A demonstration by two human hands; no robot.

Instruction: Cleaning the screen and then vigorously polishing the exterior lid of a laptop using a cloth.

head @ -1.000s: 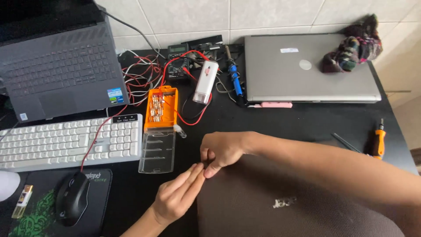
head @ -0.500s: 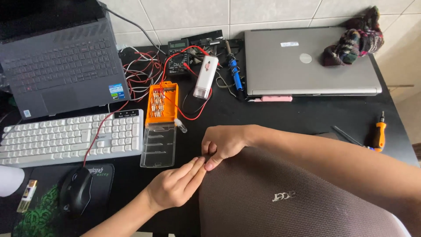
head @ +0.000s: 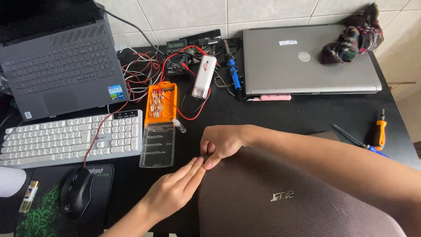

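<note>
A closed brown laptop (head: 280,206) lies at the near edge of the black desk, with my right forearm stretched across it. At its upper left corner my right hand (head: 221,142) is curled, thumb and fingertips pinching the corner edge. From the lower left comes my left hand (head: 173,191), fingers straight and together, their tips pressed against the same corner just below my right thumb. It grips nothing.
An orange bit case (head: 161,103) with its clear lid (head: 157,145) open lies left of the hands. Also here are a white keyboard (head: 66,138), a black mouse (head: 76,191), a dark open laptop (head: 61,74), a closed grey laptop (head: 307,66), a multimeter (head: 177,50) with red leads and an orange-handled screwdriver (head: 379,131).
Both hands stay at the brown laptop's corner. My left fingertips have slid up to meet my right thumb. The view has shifted a little.
</note>
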